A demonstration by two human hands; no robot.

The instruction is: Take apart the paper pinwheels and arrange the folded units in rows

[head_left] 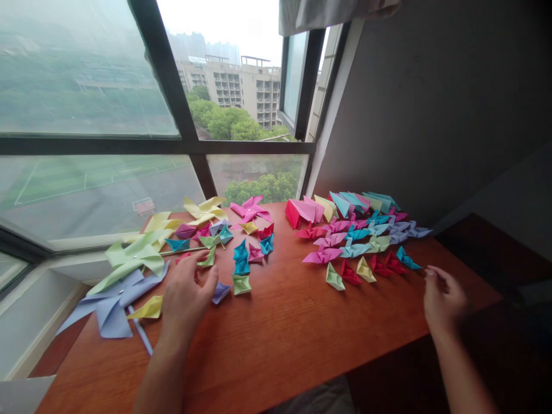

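Observation:
My left hand (187,290) hovers over the left group of folded paper boats, its fingers apart and curved above a red and a green boat (208,257). A purple boat (221,292) lies just right of its thumb, and a yellow folded piece (149,308) is to its left. My right hand (444,296) is at the table's right edge, fingers bent together near the thumb; whether anything small is between them is hidden. The closest piece to it is a blue boat (406,259), at the end of a row with red, yellow and green boats (334,277).
Paper pinwheels in blue (118,293), green (135,256), yellow and pink (250,210) line the left and back. Rows of paper cranes (356,233) and paper planes (304,210) stand back right on the wooden table (284,328). Windows and a grey wall lie behind.

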